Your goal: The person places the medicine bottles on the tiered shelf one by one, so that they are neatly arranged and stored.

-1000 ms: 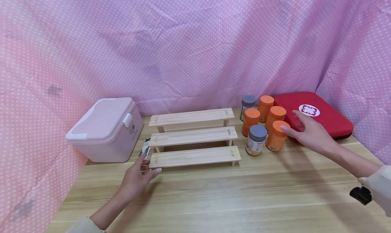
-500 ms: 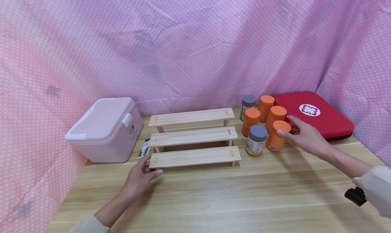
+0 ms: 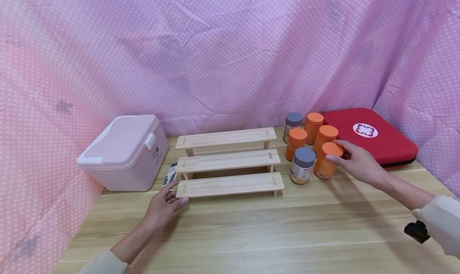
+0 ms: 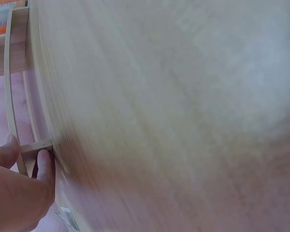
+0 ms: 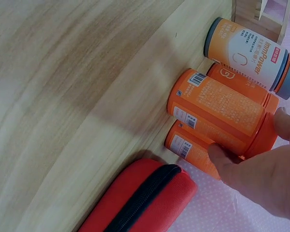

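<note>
A three-step wooden rack (image 3: 230, 185) stands mid-table. At the left end of its lowest step, my left hand (image 3: 160, 207) holds the rack between thumb and fingers; the left wrist view has the fingertip (image 4: 45, 159) against the rack's leg. On the right, my right hand (image 3: 360, 162) grips the nearest orange bottle (image 3: 324, 167) near its cap, thumb in front and fingers behind. This bottle (image 5: 217, 111) is upright on the table. Just left of it stands a grey-capped bottle (image 3: 301, 171) with a white and orange label. More orange bottles (image 3: 295, 146) stand close behind.
A pink lidded box (image 3: 125, 154) is at the left, with a small printed card (image 3: 170, 175) beside it. Behind the right hand lies a red zipped case (image 3: 381, 140) with a white emblem. A second grey-capped bottle (image 3: 292, 126) stands at the back, before a pink dotted curtain (image 3: 230, 58).
My right hand has come in from over the red case to the nearest orange bottle and closed its thumb and fingers around it. The left hand stays almost still at the rack's end.
</note>
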Demonstrator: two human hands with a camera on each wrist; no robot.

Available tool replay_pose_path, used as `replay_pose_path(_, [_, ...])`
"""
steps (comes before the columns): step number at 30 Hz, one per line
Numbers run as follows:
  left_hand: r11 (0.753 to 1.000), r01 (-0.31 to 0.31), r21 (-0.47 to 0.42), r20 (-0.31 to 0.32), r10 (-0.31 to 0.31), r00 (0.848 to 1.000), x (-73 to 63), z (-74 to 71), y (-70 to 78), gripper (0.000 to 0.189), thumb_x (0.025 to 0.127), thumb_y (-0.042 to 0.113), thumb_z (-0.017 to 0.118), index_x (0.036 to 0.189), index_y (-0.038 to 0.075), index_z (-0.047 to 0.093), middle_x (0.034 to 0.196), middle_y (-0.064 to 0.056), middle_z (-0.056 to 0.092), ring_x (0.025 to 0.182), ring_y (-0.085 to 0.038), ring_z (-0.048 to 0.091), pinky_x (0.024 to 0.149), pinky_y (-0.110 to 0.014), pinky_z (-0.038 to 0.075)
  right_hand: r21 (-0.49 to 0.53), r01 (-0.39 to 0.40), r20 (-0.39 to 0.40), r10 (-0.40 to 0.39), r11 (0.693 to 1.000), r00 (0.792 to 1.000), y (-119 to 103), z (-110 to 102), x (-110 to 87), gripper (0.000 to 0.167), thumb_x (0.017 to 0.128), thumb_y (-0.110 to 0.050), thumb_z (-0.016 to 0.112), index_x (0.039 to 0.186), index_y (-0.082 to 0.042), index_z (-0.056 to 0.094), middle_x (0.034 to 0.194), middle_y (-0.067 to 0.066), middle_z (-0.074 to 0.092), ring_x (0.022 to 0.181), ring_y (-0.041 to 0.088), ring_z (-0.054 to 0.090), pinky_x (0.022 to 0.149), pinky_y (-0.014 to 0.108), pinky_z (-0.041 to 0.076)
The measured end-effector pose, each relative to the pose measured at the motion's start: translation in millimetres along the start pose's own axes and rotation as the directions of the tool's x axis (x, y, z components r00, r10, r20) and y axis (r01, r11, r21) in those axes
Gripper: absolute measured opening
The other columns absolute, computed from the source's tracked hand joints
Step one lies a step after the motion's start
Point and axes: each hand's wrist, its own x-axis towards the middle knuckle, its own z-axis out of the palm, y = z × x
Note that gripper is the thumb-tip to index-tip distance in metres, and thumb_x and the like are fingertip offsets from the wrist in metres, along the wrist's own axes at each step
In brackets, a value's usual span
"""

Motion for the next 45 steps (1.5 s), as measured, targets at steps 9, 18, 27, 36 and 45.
replay_pose_path(9, [1.000, 0.005, 0.019, -0.006, -0.004, 1.000, 4.8, -2.8, -0.1, 0.063, 0.087, 0.005, 0.070, 0.143, 0.007, 0.042, 0.112, -0.022, 0.066, 0.100, -0.023, 0.066, 0.076, -0.016, 0.051, 0.028, 0.007, 0.020, -0.008, 1.000, 1.000, 1, -2, 0.8, 0.070, 0.094, -0.035, 0.062, 0.140, 0.011, 0.035, 0.132, 0.032, 0.047, 0.117, 0.047, 0.048, 0.095, 0.060, 0.042])
replay_pose_path(18, [1.000, -0.003, -0.004, 0.014, 0.003, 1.000, 7.2, -4.1, 0.3, 0.064, 0.087, 0.004, 0.070, 0.143, 0.008, 0.041, 0.108, -0.019, 0.068, 0.095, -0.019, 0.066, 0.076, -0.018, 0.052, 0.026, -0.002, 0.020, 0.001, 1.000, 1.000, 1, -2, 1.2, 0.069, 0.094, -0.035, 0.061, 0.139, 0.011, 0.036, 0.129, 0.031, 0.050, 0.113, 0.044, 0.050, 0.094, 0.058, 0.044])
replay_pose_path(27, [1.000, 0.003, -0.018, 0.020, -0.003, 1.000, 7.6, -4.1, -1.3, 0.063, 0.087, 0.003, 0.070, 0.143, 0.008, 0.041, 0.109, -0.020, 0.067, 0.095, -0.019, 0.066, 0.076, -0.019, 0.053, 0.019, 0.020, 0.016, -0.020, 1.000, 1.000, 1, -4, 0.4, 0.066, 0.093, -0.031, 0.064, 0.138, 0.010, 0.038, 0.128, 0.031, 0.051, 0.110, 0.043, 0.053, 0.091, 0.053, 0.048])
replay_pose_path(36, [1.000, -0.004, 0.001, 0.024, 0.004, 1.000, 6.7, -5.4, -0.5, 0.063, 0.086, 0.004, 0.070, 0.143, 0.007, 0.041, 0.107, -0.019, 0.068, 0.094, -0.020, 0.067, 0.076, -0.019, 0.053, 0.008, 0.104, -0.092, -0.103, 0.995, 0.990, -3, -30, -1.0, 0.046, 0.090, -0.021, 0.069, 0.126, 0.003, 0.053, 0.112, 0.024, 0.062, 0.094, 0.003, 0.057, 0.075, 0.000, 0.035])
replay_pose_path(45, [1.000, -0.001, -0.006, 0.032, 0.001, 0.999, 7.7, -6.1, -0.5, 0.064, 0.086, 0.003, 0.070, 0.143, 0.006, 0.041, 0.106, -0.019, 0.068, 0.092, -0.018, 0.066, 0.075, -0.019, 0.053, 0.086, 0.092, -0.152, -0.078, 0.992, 0.985, -34, -74, 6.4, 0.046, 0.091, -0.017, 0.068, 0.130, 0.002, 0.053, 0.095, -0.025, 0.060, 0.084, -0.017, 0.051, 0.070, 0.003, 0.043])
